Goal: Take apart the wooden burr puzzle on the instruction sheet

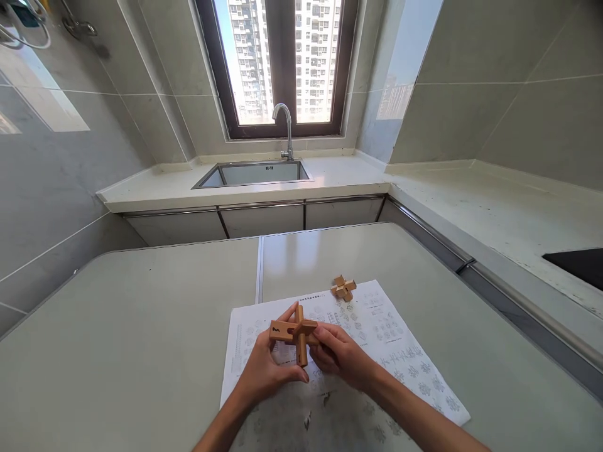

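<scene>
Both hands hold a wooden interlocking puzzle [293, 333] of crossed bars just above a printed instruction sheet [405, 351]. My left hand [264, 367] pinches it from the left and below, fingers closed on the bars. My right hand [342, 355] grips its right side, fingers curled on the wood. A second, smaller wooden cross puzzle [343, 287] lies on the far edge of the sheet, apart from both hands.
The sheet lies on a grey table [141, 339] with a seam down its middle. Beyond stands a counter with a steel sink [254, 174] and tap [285, 129] under a window. A counter [509, 213] with a black hob [577, 263] runs along the right.
</scene>
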A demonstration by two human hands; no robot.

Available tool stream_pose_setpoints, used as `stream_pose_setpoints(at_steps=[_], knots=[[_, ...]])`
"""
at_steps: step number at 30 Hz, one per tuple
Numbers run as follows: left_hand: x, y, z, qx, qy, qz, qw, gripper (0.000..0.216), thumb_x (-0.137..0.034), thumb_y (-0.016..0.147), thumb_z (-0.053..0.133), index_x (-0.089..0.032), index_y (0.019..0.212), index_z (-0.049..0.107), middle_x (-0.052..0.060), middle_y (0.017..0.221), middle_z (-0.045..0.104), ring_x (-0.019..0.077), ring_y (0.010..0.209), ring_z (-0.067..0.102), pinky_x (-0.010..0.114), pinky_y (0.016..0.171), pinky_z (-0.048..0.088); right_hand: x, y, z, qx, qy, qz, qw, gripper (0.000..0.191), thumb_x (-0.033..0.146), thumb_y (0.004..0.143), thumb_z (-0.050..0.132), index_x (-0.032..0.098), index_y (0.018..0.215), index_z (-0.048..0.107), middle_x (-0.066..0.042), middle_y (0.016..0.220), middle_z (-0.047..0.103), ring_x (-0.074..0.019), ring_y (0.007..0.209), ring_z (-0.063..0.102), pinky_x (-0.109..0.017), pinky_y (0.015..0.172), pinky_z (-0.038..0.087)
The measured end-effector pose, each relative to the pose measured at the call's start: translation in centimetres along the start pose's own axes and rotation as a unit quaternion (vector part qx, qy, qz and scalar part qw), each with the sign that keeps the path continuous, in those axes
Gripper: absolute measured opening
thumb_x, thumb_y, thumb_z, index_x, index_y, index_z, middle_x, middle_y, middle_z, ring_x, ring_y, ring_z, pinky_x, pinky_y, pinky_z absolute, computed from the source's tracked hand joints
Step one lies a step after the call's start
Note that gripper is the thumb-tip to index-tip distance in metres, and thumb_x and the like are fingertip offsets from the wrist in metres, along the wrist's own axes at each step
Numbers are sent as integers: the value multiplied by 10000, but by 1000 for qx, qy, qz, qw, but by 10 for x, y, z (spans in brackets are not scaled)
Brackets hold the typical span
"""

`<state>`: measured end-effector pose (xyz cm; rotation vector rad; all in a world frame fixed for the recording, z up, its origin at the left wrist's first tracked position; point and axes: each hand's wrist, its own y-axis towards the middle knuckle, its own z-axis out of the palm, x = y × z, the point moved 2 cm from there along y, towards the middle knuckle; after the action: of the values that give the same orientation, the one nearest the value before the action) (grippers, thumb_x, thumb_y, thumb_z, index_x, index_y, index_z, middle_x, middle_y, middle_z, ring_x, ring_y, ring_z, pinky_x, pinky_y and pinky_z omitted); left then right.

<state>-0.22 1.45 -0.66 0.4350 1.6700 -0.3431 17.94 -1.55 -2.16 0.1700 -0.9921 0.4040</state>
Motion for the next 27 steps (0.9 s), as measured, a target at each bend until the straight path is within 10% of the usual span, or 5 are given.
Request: stream_pose_setpoints(at_steps=[16,27], knots=[[-4,3,-7,-100,-71,-58,991,548,-723,785,745,-213,822,549,4,682,637,186,669,605,277,661,463,-9,4,-7,13,71,77,994,431,566,917,744,149,894,638,57,599,620,-10,290,322,-175,309,199],[1,7,-19,-183,-118,-57,974,518,-707,840,703,-207,831,567,-23,667,564,148,624,520,260,637,427,-6,6,-11,-95,99,25,990,306,468,944,674,164,967,699,7,731,592,-67,496,410,-185,402,215]])
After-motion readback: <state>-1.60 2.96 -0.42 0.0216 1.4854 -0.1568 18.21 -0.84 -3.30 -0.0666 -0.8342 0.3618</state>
